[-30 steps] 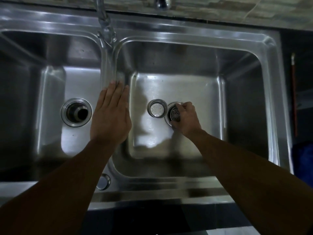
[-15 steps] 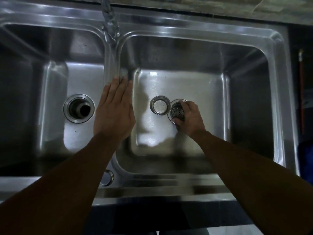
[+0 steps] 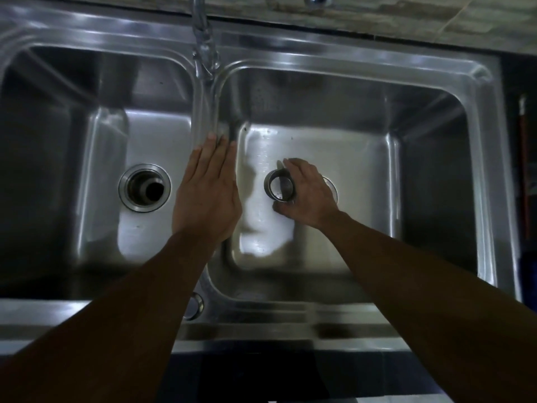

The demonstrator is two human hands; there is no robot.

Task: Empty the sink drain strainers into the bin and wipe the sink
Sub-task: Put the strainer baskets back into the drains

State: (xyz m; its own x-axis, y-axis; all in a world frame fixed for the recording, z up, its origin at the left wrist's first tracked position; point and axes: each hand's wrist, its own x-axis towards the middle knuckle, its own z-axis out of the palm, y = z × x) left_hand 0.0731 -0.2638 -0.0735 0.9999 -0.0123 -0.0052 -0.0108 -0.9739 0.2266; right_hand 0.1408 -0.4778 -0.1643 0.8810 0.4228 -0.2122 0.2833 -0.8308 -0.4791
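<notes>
A steel double sink [image 3: 348, 56] fills the head view. My left hand [image 3: 206, 196] lies flat, fingers straight, on the divider between the two basins. In the right basin my right hand [image 3: 309, 196] curls its index finger and thumb round a loose round steel strainer cup [image 3: 279, 186] standing on the basin floor. This hand covers most of the right drain [image 3: 332, 186]; only a sliver of its rim shows, and whatever sits in it is hidden. The left drain [image 3: 144, 187] is open with no strainer in it.
The faucet [image 3: 203, 48] hangs over the divider at the back. A round cap [image 3: 193, 305] sits on the front rim. A thin red-tipped stick [image 3: 523, 141] and something blue [image 3: 527, 271] lie on the dark counter at the right.
My right hand has left the strainer in the right drain, moved left and taken hold of the loose strainer cup. My left hand stays on the divider.
</notes>
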